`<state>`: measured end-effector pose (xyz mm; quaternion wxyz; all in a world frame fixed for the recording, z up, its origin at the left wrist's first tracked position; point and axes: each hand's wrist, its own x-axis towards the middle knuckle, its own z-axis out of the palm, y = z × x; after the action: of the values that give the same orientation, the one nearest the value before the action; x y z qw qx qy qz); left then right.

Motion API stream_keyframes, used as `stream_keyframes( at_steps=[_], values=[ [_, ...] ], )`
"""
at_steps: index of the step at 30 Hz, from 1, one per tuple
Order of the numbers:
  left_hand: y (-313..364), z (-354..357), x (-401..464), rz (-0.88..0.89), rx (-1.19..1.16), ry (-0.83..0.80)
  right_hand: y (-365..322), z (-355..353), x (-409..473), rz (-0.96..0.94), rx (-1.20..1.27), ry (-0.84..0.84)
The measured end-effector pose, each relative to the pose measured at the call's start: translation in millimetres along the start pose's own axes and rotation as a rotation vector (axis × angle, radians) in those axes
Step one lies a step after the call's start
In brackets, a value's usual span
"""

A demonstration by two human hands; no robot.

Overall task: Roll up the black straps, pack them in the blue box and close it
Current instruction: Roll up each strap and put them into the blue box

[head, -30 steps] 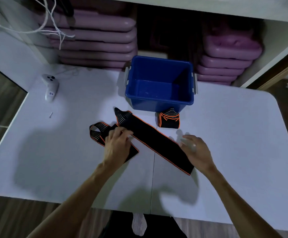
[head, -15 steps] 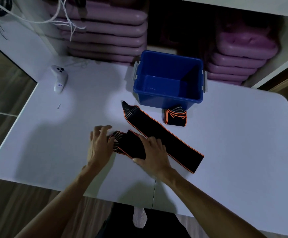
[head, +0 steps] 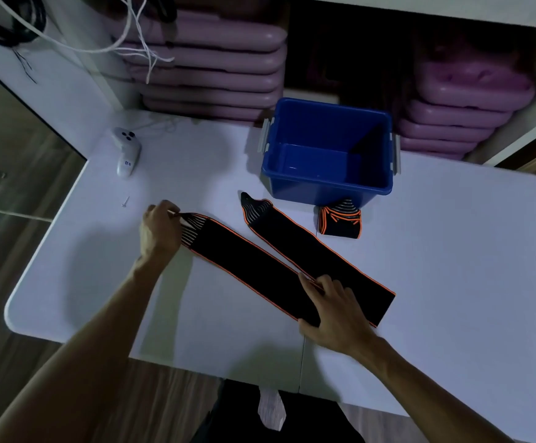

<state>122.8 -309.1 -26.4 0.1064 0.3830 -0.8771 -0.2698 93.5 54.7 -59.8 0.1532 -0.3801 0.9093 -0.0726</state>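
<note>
Two long black straps with orange edging lie side by side on the white table point(head: 452, 251). My left hand point(head: 159, 231) pinches the striped end of the near strap point(head: 247, 263), stretched flat toward the lower right. My right hand point(head: 337, 310) presses down on that strap's other end, beside the far strap point(head: 321, 254). A third strap point(head: 340, 222) sits rolled up against the front of the open blue box point(head: 327, 183), which is empty. No lid is in view.
A white controller point(head: 126, 151) and a small screw point(head: 126, 201) lie at the table's left. Stacks of pink plastic cases point(head: 209, 68) fill the shelf behind the box. White cords point(head: 132, 36) hang at upper left. The table edge runs close to my body.
The near strap was folded up under my hands; my left hand has pulled its striped end out to the left and the strap now lies flat at full length. My right hand holds the other end.
</note>
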Motion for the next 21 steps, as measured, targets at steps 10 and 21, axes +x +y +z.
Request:
stream_keyframes(
  at_steps=[10, 21],
  values=[
    [32, 21, 5, 0.074, 0.079, -0.291, 32, -15, -18, 0.308, 0.151, 0.331],
    [107, 94, 50, -0.046, 0.048, -0.458, 91, -23, -48, 0.566, 0.413, 0.002]
  ],
)
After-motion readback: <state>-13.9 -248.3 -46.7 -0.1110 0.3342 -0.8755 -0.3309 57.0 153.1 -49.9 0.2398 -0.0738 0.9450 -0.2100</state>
